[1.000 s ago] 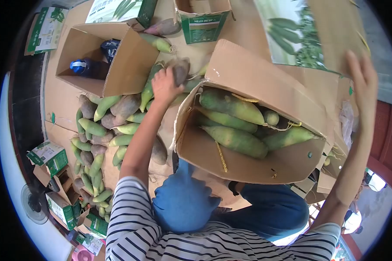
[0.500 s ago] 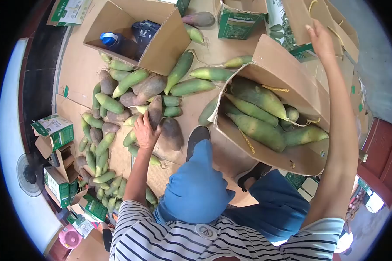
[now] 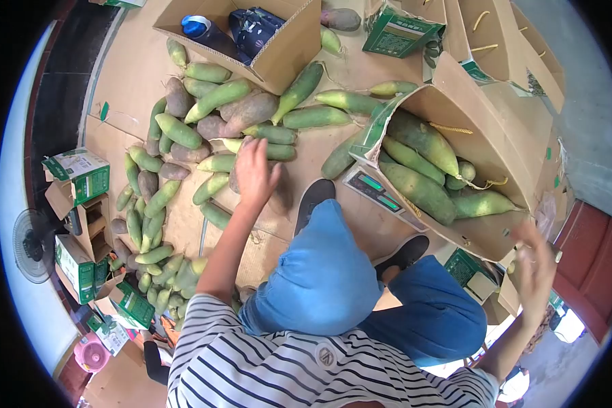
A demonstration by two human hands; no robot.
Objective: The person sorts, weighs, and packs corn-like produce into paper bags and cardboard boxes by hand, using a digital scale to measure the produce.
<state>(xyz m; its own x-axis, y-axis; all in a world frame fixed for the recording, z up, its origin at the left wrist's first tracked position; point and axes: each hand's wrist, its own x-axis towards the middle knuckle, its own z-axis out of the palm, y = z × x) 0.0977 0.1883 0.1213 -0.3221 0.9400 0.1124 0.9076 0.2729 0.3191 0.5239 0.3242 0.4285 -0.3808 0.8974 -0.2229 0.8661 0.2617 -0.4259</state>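
Note:
My left hand (image 3: 253, 173) is over the pile on the floor, thumb apart from the fingers, above a dark purple-skinned radish (image 3: 280, 198) that it partly hides. Green radishes (image 3: 214, 163) lie right beside its fingers. On the right, my right hand (image 3: 536, 262) is in the air near the lower right edge of a cardboard box (image 3: 486, 234), blurred, with its fingers apart and nothing visible in them. Several large green radishes (image 3: 415, 187) lie inside that box, which has yellow rope handles. A scale (image 3: 381, 194) with lit green displays shows at the box's near left side.
Green and purple radishes (image 3: 177, 132) spread across the cardboard-covered floor to the left. An open box (image 3: 289, 51) ahead holds a blue-capped bottle (image 3: 207, 32) and a dark patterned bag (image 3: 255, 30). More cartons (image 3: 500, 41) stand at upper right. A fan (image 3: 34, 246) stands far left.
My right hand has left the carton flap at upper right and come down toward me. My left hand has lifted off the dark radish. The view has shifted, exposing the scale's displays.

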